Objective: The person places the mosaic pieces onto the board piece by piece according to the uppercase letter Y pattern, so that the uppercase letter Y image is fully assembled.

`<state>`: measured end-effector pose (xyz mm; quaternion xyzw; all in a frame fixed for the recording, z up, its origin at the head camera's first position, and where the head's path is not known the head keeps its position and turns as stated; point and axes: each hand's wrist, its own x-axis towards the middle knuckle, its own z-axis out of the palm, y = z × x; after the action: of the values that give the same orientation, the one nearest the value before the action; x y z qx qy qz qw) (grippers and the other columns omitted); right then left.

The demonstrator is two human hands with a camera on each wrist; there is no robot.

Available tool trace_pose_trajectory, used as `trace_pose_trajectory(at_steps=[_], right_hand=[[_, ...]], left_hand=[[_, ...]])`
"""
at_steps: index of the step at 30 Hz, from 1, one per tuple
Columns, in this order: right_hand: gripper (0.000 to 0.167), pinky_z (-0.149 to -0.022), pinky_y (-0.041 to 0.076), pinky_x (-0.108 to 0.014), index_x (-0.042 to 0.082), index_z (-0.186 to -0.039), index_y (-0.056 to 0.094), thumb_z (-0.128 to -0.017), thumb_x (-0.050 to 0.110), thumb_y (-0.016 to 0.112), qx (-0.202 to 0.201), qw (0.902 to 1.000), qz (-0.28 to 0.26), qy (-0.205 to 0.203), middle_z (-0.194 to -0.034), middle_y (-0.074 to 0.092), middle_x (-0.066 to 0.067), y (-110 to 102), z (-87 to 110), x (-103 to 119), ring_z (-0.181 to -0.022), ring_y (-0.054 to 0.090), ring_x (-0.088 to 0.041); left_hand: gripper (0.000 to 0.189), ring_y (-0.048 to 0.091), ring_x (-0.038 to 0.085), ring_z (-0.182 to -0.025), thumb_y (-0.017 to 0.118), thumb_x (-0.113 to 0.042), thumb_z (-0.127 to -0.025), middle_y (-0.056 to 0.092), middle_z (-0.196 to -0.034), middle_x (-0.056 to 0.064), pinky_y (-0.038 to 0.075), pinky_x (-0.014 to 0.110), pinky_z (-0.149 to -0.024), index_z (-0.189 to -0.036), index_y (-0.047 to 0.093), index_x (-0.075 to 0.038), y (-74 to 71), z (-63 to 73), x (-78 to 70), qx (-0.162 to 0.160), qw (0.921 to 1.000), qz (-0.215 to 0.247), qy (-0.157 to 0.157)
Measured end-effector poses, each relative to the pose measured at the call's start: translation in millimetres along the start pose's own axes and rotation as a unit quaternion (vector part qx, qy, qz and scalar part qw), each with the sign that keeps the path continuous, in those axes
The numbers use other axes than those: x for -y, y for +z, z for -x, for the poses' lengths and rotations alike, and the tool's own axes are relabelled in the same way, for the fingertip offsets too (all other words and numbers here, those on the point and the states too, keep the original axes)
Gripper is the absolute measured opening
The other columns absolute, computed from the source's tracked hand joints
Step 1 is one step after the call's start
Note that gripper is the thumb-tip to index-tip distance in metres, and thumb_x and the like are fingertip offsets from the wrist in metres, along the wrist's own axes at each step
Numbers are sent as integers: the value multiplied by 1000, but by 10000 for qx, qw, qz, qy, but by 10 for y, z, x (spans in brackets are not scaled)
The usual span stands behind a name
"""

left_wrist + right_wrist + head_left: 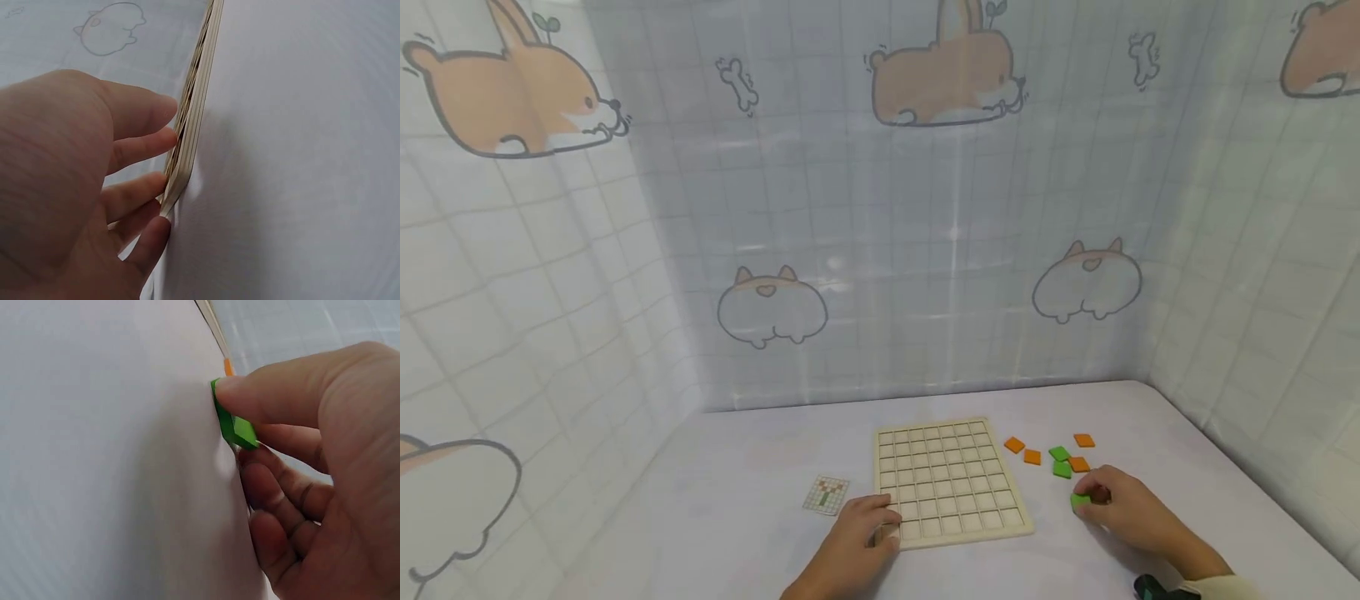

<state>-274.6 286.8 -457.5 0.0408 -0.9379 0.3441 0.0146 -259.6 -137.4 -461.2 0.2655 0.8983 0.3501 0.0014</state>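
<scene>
Tabletop: green tile in right grip

Gridded board: 1 | patterned card: 1 | orange tiles: 4 | green tiles, head view: 3 | left hand: 1 | right hand: 1 | printed bones: 2

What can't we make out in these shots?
- Card pattern, head view: too small to read cell by cell.
- Board, near-left corner, head view: partly covered by left hand.
- Held green tile, right wrist view: partly behind thumb.
- Dark item by right sleeve, head view: cut off by bottom edge.
</scene>
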Motion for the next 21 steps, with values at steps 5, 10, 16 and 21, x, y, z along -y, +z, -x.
trace_pose_trajectory(at_steps=[5,10,16,21], right_hand=[[23,-64,47,-30,10,-99,64,-82,13,79,-85,9999,-69,108,-86,58,1,100,1,65,-79,52,-17],[23,-64,46,-30,10,-100,64,-83,14,79,-117,9999,-6,124,-85,59,1,105,1,70,-79,52,-17],[24,-67,48,-31,9,-102,66,-83,16,80,-85,9997,-53,235,-87,61,1,85,19,67,-81,54,-16],[25,-69,49,-34,8,-102,68,-83,17,80,-13,9993,-319,213,-87,61,0,77,8,103,-82,54,-18]], left_hand=[[24,40,44,-133,63,-26,-96,54,-141,14,33,69,-105,-116,71,-17,-68,13,32,16,10000,68,-36],[21,41,46,-131,63,-24,-96,55,-139,14,34,69,-103,-114,72,-17,-82,-19,38,17,9999,104,98],[21,40,45,-132,61,-26,-98,55,-140,13,34,69,-103,-115,71,-18,-47,-43,64,50,9996,224,141],[20,40,45,-131,65,-23,-95,56,-139,12,34,68,-103,-113,72,-18,-37,-28,105,39,9998,217,-31]])
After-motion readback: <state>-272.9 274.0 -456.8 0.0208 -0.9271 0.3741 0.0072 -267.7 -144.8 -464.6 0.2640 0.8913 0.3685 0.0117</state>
